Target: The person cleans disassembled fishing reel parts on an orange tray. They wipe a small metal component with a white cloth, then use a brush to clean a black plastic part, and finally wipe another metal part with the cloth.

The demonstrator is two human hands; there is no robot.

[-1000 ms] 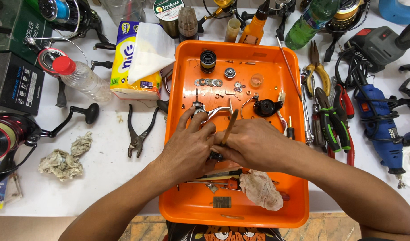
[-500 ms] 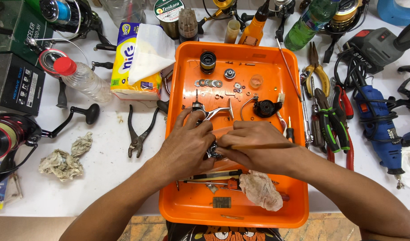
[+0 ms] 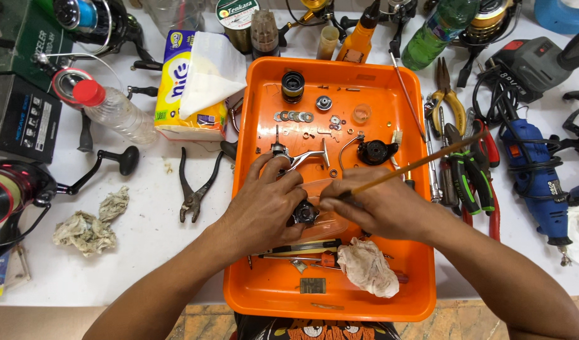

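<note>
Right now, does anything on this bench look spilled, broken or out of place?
Nothing looks spilled or broken. Small washers and parts lie loose in the orange tray, and crumpled rags sit on the table beside it.

A small repair workshop for fishing reels

The white counter (image 3: pixel 144 239) carries an orange tray (image 3: pixel 270 296) of washers and small reel parts, with pliers (image 3: pixel 195 182), a blue rotary power tool (image 3: pixel 532 182), screwdrivers (image 3: pixel 463 176), fishing reels (image 3: pixel 12 195) and oily rags (image 3: pixel 88 223) crowded around it.
</note>
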